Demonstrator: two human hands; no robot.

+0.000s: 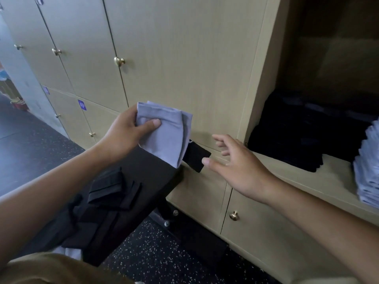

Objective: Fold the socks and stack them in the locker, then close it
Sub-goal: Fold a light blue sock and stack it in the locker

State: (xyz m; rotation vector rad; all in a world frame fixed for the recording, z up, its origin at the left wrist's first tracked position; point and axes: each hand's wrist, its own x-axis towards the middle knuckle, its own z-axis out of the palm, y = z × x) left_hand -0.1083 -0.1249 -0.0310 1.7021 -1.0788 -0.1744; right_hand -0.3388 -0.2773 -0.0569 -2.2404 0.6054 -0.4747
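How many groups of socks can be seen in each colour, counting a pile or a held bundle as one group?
Grey: 2, the folded bundle gripped by the left hand and the stack in the open locker.
Black: 3, the locker pile, the folded pile on the black surface, one folded piece by the open right hand.
Total: 5

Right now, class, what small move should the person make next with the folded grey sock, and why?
Probably carry the folded grey sock, gripped by the left hand, rightward onto the grey stack in the open locker. The right hand is open and holds nothing, and the sock already looks folded.
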